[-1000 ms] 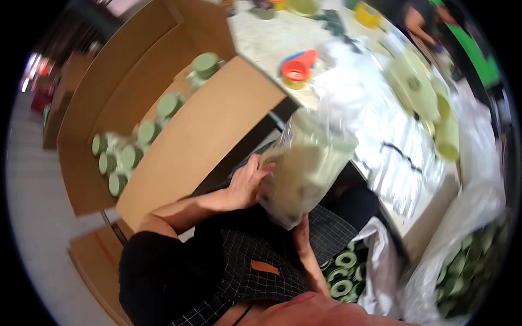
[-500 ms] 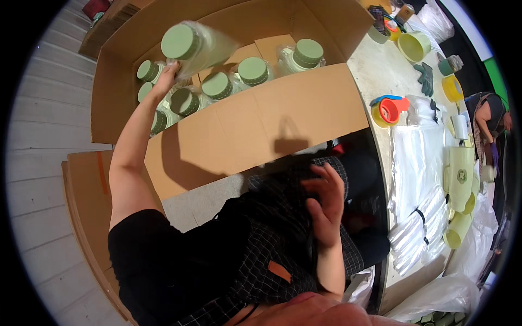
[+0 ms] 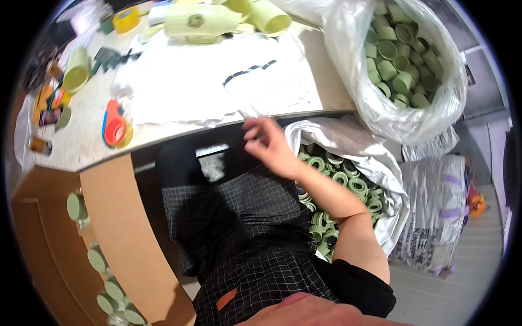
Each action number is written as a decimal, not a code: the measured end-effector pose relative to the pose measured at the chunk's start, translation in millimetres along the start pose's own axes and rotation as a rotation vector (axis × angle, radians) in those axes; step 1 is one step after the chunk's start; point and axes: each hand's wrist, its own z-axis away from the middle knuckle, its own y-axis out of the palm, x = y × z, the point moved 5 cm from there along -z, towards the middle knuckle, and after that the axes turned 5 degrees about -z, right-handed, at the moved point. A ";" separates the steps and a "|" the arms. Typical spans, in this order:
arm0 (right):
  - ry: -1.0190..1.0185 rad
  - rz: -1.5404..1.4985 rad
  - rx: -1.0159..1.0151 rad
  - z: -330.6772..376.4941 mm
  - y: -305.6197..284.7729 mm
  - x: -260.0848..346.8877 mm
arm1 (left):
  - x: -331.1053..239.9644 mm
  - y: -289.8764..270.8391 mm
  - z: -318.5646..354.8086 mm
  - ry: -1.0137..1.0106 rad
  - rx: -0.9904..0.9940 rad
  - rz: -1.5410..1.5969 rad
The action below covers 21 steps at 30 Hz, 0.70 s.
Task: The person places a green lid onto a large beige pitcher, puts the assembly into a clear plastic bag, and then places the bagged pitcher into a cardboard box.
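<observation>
My right hand (image 3: 272,148) hovers by the table's front edge, fingers apart and a little blurred, holding nothing. Just beyond it, a stack of clear plastic bags (image 3: 217,87) lies on the table, with a dark strap across it. Below my right forearm a white sack (image 3: 394,206) holds many green ring-shaped parts (image 3: 340,179). My left hand is out of sight. At the lower left stands a cardboard box (image 3: 122,228) with several green-lidded, plastic-wrapped bottles (image 3: 98,258) in it.
A clear bag (image 3: 340,60) full of green caps (image 3: 402,81) sits at the table's right end. Pale green cylinders (image 3: 201,20), a red and yellow tape dispenser (image 3: 115,127), a dark green glove (image 3: 107,58) and yellow tape (image 3: 126,20) lie on the table (image 3: 326,89). Packed bundles (image 3: 435,212) stand at right.
My view has turned right, from the box to the table. Earlier, my left hand held a wrapped green-lidded bottle over the box; it has left view. My right hand has moved toward the table edge.
</observation>
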 end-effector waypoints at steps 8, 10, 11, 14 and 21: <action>-0.326 0.641 -1.195 18.2 -362.2 4.1 | -186.2 -43.4 145.4 0.737 -0.751 -0.464; -0.056 0.792 -1.273 16.4 -417.1 -20.2 | -246.2 -2.8 177.1 1.000 -0.645 -0.444; 0.109 0.962 -1.187 24.8 -439.9 -30.9 | -280.3 36.1 190.7 1.132 -0.512 -0.410; 0.252 1.274 -0.962 59.8 -458.3 -86.3 | -378.3 165.2 266.5 1.393 -0.047 -0.275; -0.192 1.171 -0.894 84.3 -340.5 -15.3 | -440.0 342.3 490.1 2.119 0.433 -0.307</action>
